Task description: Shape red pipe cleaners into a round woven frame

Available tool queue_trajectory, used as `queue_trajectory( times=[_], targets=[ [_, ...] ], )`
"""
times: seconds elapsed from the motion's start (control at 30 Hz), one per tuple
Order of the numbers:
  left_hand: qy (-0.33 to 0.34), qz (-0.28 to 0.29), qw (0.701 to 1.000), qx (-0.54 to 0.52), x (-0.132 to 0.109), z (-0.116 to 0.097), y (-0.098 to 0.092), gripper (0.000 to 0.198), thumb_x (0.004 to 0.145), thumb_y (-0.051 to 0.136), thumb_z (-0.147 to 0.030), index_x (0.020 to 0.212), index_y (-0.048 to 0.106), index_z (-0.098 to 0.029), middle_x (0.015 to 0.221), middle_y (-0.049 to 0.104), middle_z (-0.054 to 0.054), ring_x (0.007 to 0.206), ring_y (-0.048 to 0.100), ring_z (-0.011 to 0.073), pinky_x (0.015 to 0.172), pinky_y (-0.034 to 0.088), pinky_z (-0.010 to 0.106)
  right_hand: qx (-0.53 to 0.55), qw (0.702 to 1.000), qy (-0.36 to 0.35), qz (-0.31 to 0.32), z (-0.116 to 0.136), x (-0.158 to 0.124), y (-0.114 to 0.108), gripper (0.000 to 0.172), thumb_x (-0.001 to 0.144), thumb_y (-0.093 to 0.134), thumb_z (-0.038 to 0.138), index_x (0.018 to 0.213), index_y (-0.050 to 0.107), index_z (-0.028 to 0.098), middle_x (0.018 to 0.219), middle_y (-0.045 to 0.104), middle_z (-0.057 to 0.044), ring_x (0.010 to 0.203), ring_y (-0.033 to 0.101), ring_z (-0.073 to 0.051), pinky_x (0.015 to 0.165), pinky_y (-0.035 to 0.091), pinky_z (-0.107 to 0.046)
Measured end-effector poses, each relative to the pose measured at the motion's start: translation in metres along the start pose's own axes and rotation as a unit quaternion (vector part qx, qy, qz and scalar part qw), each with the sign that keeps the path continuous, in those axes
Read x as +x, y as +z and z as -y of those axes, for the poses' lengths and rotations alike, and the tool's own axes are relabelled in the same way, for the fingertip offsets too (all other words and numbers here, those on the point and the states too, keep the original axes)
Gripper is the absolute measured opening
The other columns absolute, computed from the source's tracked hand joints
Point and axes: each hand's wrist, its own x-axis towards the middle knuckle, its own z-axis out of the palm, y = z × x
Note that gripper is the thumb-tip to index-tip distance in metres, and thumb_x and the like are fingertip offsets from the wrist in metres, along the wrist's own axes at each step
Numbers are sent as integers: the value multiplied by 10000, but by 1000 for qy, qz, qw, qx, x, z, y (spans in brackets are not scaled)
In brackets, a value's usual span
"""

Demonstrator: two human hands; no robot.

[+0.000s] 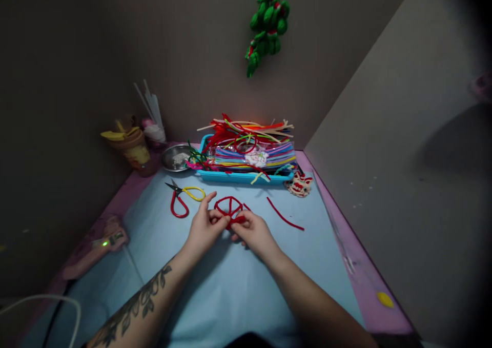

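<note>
Red chenille wire, bent into a small spoked ring, sits between the two hands just past their fingertips: this red wheel [229,208] is held at its near edge, and its round face spreads away from the person, seemingly low over the pale blue mat [215,286]. The left hand [203,228] pinches the near-left part of the rim between thumb and fingers, with one finger lifted and pointing forward beside the ring. The right hand [253,232] pinches the near-right part, where a short twisted stub of the same wire sticks out, its fingers curled tight together. Both hands touch the wheel, so neither is nearer; being round, it has no clear long axis, and only the stub runs sideways toward the right hand's fingers. A loose red stem [285,215] lies flat on the mat beyond and outside the right hand, its length slanting away from the fingers toward the far right, near but apart. The scissors [180,197], with one red and one yellow loop, lie just beyond and outside the left hand, blades pointing away. Farther ahead of both hands stands a turquoise tray [246,176] heaped with many-coloured stems, with a small white-and-red figure [299,184] at its right end. A pink glue gun [103,243] rests well off to the left of the left forearm.
</note>
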Motion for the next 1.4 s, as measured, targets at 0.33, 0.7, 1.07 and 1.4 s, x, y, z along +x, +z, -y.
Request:
queue_trajectory(
  times=[0.33, 0.7, 1.07, 1.4],
  targets=[
    [-42, -17, 996, -70, -1, 3, 6, 827, 671, 741, -301, 1374, 347, -115, 570, 587, -74, 508, 464, 93, 560, 342, 226, 110, 987, -69, -93, -6, 2, 3, 301, 642, 641, 247, 892, 475, 226, 551, 577, 100, 432, 557, -98, 376, 357, -159],
    [-78, -79, 970, -217, -2, 6, 12, 768, 611, 825, -318, 1259, 449, -148, 579, 626, -67, 510, 511, 83, 569, 350, 208, 11, 974, -164, -155, -8, -2, 8, 170, 747, 634, 321, 797, 698, 172, 646, 680, -18, 567, 599, -152, 533, 466, -258],
    [-33, -66, 985, -154, 0, 4, 5, 695, 679, 772, -287, 1272, 428, -173, 610, 637, -60, 553, 547, 97, 569, 389, 209, -248, 895, -357, -97, -11, -3, -5, 261, 850, 430, 89, 883, 666, 195, 848, 660, -65, 812, 614, -193, 733, 492, -302],
    [-28, -83, 985, -149, 10, 4, -10, 671, 661, 783, -310, 1229, 448, -183, 598, 611, -72, 508, 519, 93, 537, 364, 205, -88, 972, -213, 45, 7, -6, -26, 170, 854, 522, 276, 819, 666, 193, 742, 641, -11, 648, 562, -141, 605, 449, -251]
  ],
)
